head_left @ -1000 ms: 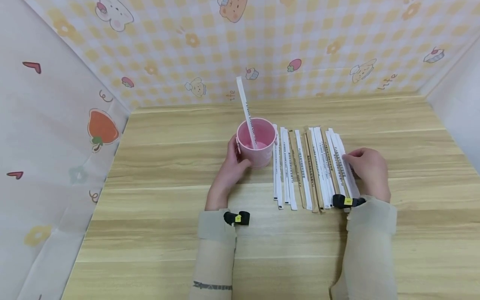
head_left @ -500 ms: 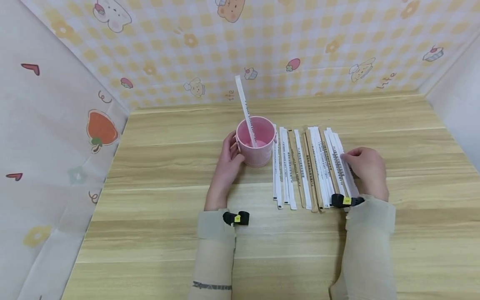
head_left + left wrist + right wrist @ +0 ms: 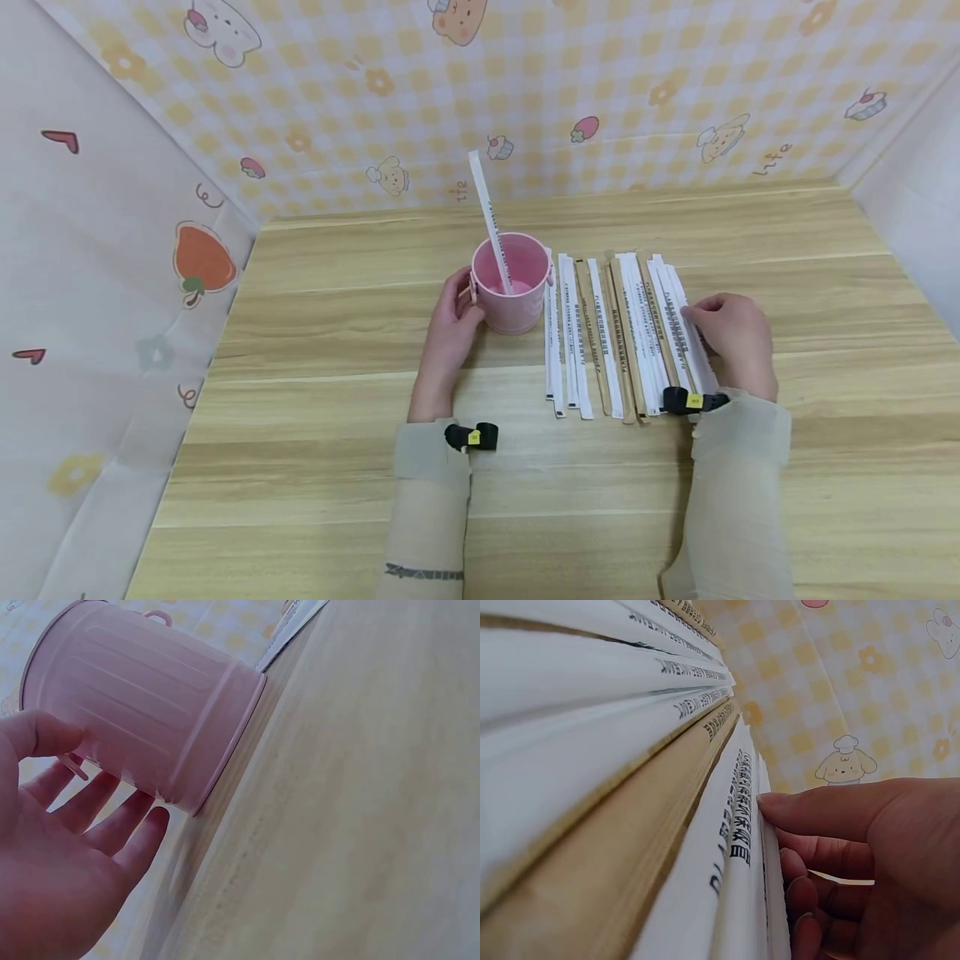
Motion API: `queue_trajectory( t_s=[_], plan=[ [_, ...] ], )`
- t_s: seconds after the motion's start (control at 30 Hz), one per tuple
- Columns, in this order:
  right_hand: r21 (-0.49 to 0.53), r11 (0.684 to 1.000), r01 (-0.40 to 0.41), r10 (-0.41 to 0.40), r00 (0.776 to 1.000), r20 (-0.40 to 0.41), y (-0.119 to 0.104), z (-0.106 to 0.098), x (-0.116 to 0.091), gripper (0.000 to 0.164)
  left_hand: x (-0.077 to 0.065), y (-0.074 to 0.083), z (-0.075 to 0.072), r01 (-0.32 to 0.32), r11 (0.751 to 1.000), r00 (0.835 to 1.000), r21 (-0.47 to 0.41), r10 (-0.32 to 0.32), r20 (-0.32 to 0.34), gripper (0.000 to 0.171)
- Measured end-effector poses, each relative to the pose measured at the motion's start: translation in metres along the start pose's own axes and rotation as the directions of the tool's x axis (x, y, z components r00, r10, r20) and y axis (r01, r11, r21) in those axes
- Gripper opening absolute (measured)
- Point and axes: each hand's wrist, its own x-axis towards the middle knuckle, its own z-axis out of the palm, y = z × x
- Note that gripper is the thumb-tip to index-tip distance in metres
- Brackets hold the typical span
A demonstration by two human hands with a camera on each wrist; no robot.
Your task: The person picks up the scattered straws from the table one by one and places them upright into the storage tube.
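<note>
A small pink bucket [image 3: 516, 313] stands on the table in the head view, with one white paper-wrapped straw [image 3: 486, 207] leaning up out of it. My left hand [image 3: 452, 333] holds the bucket's left side, thumb in front and fingers towards the back, beside the handle mount [image 3: 75, 766]. To the right lies a row of wrapped straws [image 3: 617, 333], white and brown, side by side. At the row's right end my right hand [image 3: 737, 337] pinches a white wrapped straw [image 3: 774, 885]. In the right wrist view the thumb tip presses on it and the other fingers curl along its outer side.
The wooden table [image 3: 315, 400] spreads around both hands. Behind it rises a yellow checked cloth [image 3: 420, 100] with printed cartoons. A white printed cloth [image 3: 90, 275] borders the left, and a pale wall [image 3: 911, 183] borders the right.
My left thumb has drawn back slightly to the left along the bucket's front. The right hand has stayed almost still at the row's right end. The whole head view has shifted slightly.
</note>
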Motion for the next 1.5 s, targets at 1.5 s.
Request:
queue_trajectory(
  t_s=[1.5],
  plan=[
    [0.081,0.995,0.066,-0.057,0.992,-0.109,-0.006,-0.007,-0.001,0.044,0.002,0.0,0.0,0.028,0.995,0.999,-0.091,-0.032,-0.04,0.045]
  ],
)
